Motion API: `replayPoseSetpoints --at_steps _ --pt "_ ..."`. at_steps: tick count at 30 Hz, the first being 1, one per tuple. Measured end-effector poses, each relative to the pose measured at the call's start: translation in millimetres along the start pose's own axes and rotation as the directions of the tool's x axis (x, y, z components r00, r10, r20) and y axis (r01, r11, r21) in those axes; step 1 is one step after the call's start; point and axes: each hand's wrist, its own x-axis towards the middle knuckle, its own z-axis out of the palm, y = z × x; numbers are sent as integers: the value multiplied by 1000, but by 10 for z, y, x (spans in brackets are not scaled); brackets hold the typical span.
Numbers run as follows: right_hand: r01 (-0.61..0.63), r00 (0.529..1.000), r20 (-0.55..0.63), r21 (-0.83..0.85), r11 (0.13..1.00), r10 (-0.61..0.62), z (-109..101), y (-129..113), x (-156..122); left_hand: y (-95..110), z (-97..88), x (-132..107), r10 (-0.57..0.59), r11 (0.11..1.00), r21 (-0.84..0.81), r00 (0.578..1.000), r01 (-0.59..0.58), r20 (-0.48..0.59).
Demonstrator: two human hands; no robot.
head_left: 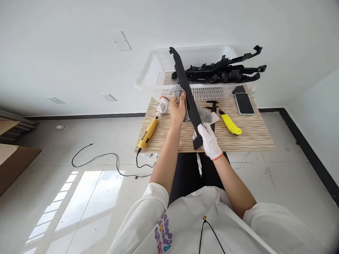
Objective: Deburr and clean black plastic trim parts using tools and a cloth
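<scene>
A long black plastic trim piece is held at a slant above the table, its upper end in front of the basket. My bare left hand is closed on a grey cloth, which lies against the strip's left edge. My right hand, in a white knitted glove with an orange cuff, grips the strip near its lower end. Behind the strip, more grey fabric with a pale end shows on the table; whether it joins the cloth is hidden.
A white plastic basket holds several black trim pieces that jut over its right side. On the wooden-patterned table lie a yellow corded rotary tool, a yellow utility knife, a phone, black calipers and a white glove.
</scene>
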Motion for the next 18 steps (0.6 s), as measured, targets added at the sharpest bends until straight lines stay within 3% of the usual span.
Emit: replayPoseSetpoints --at_steps 6,9,13,18 --pt "-24 997 -79 -30 999 21 -8 1 22 146 40 47 -47 992 114 998 51 -33" --pt "-25 998 -55 41 999 27 -9 8 28 103 40 21 -103 994 -19 993 104 66" --pt "-12 1000 -28 44 999 13 -5 16 25 -5 31 -59 -252 884 -332 933 329 256" --pt "-20 999 -43 21 1000 20 -9 2 6 -43 -45 -107 -355 801 -348 854 487 380"
